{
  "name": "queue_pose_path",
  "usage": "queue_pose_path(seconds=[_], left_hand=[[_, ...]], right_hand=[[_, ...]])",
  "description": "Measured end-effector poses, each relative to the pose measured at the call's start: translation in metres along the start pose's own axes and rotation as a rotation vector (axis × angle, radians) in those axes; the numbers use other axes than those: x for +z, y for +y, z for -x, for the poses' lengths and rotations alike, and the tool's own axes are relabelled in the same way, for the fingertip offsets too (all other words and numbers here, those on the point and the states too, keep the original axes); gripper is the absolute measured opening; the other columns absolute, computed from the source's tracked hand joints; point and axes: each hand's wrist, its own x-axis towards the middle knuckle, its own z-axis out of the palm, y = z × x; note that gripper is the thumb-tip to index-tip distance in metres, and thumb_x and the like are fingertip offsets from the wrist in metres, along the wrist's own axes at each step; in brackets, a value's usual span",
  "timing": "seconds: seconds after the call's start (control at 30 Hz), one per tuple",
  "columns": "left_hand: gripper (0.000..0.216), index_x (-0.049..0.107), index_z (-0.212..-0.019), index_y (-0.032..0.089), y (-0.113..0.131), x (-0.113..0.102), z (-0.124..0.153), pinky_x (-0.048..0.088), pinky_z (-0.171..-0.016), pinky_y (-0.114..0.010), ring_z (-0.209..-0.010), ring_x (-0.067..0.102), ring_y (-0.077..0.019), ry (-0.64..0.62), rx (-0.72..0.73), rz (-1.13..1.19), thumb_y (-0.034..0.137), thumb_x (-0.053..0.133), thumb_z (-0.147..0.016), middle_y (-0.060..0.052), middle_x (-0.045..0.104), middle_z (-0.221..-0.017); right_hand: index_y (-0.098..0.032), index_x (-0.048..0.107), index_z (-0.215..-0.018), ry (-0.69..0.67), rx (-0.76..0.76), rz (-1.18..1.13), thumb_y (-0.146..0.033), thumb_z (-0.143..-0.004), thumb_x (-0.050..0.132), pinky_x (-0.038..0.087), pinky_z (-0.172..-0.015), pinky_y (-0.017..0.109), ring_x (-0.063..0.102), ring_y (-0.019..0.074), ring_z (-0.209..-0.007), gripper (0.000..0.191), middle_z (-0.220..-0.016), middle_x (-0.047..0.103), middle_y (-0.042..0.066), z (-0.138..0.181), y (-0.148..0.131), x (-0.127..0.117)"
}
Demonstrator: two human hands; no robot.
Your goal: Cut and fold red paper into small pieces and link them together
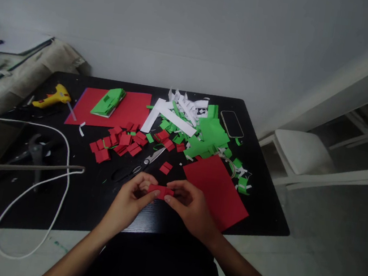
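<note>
Near the front edge of the black table, a small folded piece of red paper [160, 191] is pinched between both hands. My left hand [136, 195] grips its left end between thumb and fingers. The right end is held the same way by my right hand [190, 204]. Just beyond the hands lies another small red folded piece [166, 168]. A pair of scissors [146, 160] rests beyond my left hand, blades pointing away to the right. A heap of red folded pieces [125, 139] sits farther back on the left. Beside my right hand is a large red sheet [218, 190].
Green paper scraps [209, 134] and white paper strips [188, 107] pile up at the back. A phone [232, 124] lies at the right. On the left are a yellow glue gun [54, 96], pliers [36, 155] and a looped white cable [69, 154]. Green folded paper [109, 101] rests on another red sheet [135, 112].
</note>
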Motion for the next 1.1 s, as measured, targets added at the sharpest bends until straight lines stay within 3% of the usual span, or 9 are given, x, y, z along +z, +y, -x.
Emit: queue_pose_path(seconds=[0.3,0.47,0.67,0.87,1.1], left_hand=[[0.019,0.071,-0.096,0.02,-0.004,0.0,0.003,0.052,-0.07,-0.026,-0.076,0.066,-0.0165,-0.05,0.107,-0.241,0.036,0.077,-0.086,-0.002,0.073,-0.088],[0.019,0.073,-0.105,0.025,-0.004,-0.004,0.005,0.051,-0.07,-0.026,-0.079,0.065,-0.0167,-0.094,0.287,-0.484,0.037,0.074,-0.09,-0.003,0.072,-0.093],[0.032,0.066,-0.123,0.026,0.003,-0.007,0.008,0.054,-0.088,-0.032,-0.101,0.069,-0.0205,-0.183,0.451,-0.605,0.033,0.073,-0.092,-0.006,0.071,-0.11],[0.024,0.066,-0.115,0.024,0.003,-0.007,0.008,0.054,-0.08,-0.029,-0.092,0.067,-0.0187,-0.156,0.41,-0.61,0.034,0.07,-0.094,-0.005,0.07,-0.106],[0.013,0.062,-0.104,0.022,0.002,-0.004,0.012,0.053,-0.072,-0.027,-0.08,0.065,-0.0161,-0.099,0.196,-0.419,0.032,0.062,-0.097,-0.003,0.071,-0.096]], right_hand=[[-0.02,0.073,-0.1,0.021,0.046,-0.071,-0.029,-0.078,0.08,0.063,-0.076,0.033,0.074,0.0205,-0.089,0.025,-0.096,0.076,0.004,-0.001,-0.001,0.004],[-0.019,0.073,-0.097,0.065,0.006,0.018,-0.025,-0.081,0.074,0.063,-0.076,0.033,0.075,0.0207,-0.087,0.016,-0.097,0.077,0.006,-0.003,-0.003,0.006],[-0.02,0.073,-0.096,0.077,-0.036,0.036,-0.021,-0.081,0.072,0.062,-0.08,0.033,0.075,0.0203,-0.089,0.015,-0.096,0.078,0.005,-0.003,-0.004,0.004],[-0.019,0.073,-0.094,0.082,-0.018,0.046,-0.024,-0.081,0.074,0.061,-0.077,0.032,0.075,0.0201,-0.086,0.014,-0.092,0.077,0.005,-0.002,-0.006,0.003],[-0.019,0.073,-0.093,0.066,0.019,-0.033,-0.03,-0.082,0.076,0.063,-0.07,0.031,0.074,0.0184,-0.076,0.016,-0.086,0.075,0.003,-0.003,-0.007,0.002]])
